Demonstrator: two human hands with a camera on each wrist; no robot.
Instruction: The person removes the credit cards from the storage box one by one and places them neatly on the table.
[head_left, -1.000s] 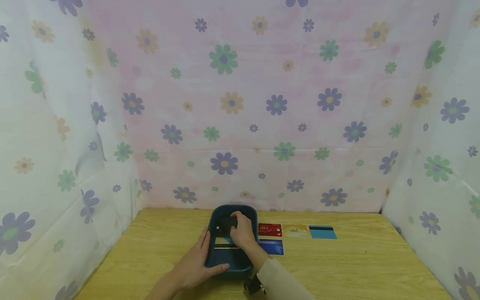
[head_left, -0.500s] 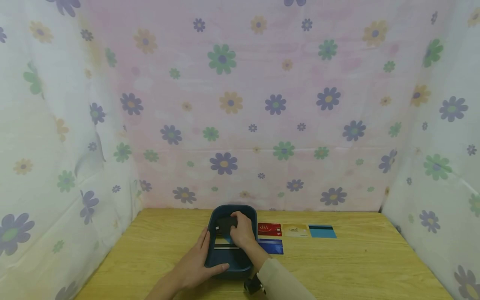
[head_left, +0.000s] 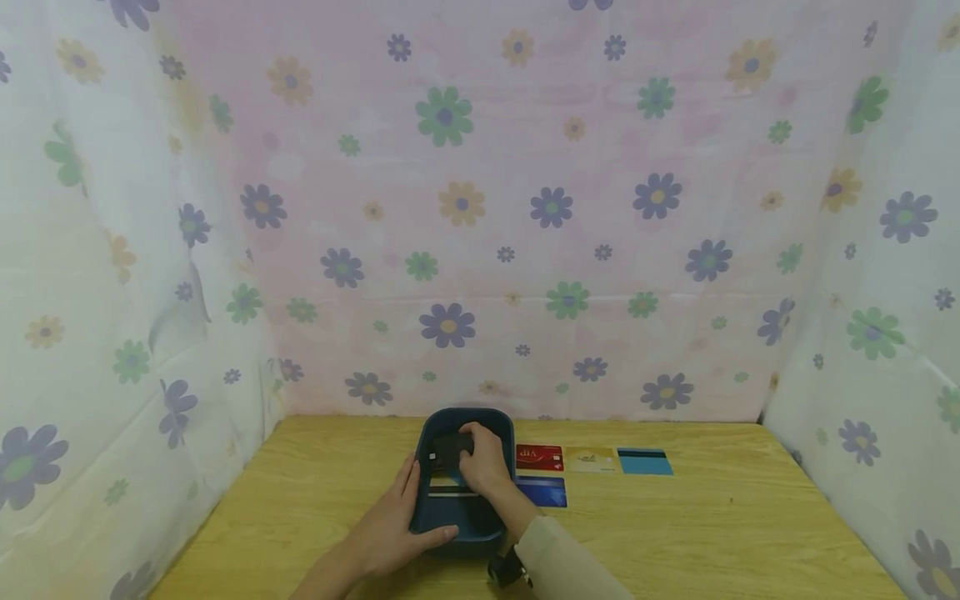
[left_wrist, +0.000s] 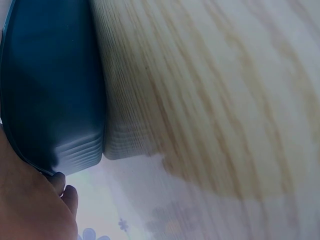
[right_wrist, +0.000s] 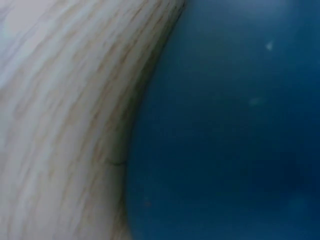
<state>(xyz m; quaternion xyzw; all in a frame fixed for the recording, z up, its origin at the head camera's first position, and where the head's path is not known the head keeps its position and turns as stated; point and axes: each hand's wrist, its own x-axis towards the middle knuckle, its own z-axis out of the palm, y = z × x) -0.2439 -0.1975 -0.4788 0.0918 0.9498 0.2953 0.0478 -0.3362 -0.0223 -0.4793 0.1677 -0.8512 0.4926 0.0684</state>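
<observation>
Inside the blue tray (head_left: 431, 512), near its far end, my R hand (head_left: 483, 467) pinched a dark card (head_left: 447, 450) btwn thumb and fingers; card sat tilted, above other cards lying in the tray (one pale edge visible, rest hidden by the hand). L hand (head_left: 390, 529) lay along the tray's L wall, fingers extended flat against it, thumb hooked round the near rim, steadying only, not gripping anything else. L wrist view showed the tray wall (left_wrist: 50, 90) with my fingertips (left_wrist: 65, 192) at its corner; R wrist view gave only blurred blue plastic (right_wrist: 230, 130) and wood, no finger detail.

Handling judgement: card looked thin, stiff, light, smooth-faced, so likely slippery if taken flat. Best hold = edge pinch on the short sides, as I had it. Tray looked like rigid plastic, light, would slide on wood w/o the L hand.

Outward: on the wooden table (head_left: 712, 533), just R of the tray, a red card (head_left: 538, 457), gold card (head_left: 591, 460), teal card (head_left: 645, 463) in a row, blue card (head_left: 546, 492) nearer me. Floral cloth (head_left: 480, 208) closed off three sides.
</observation>
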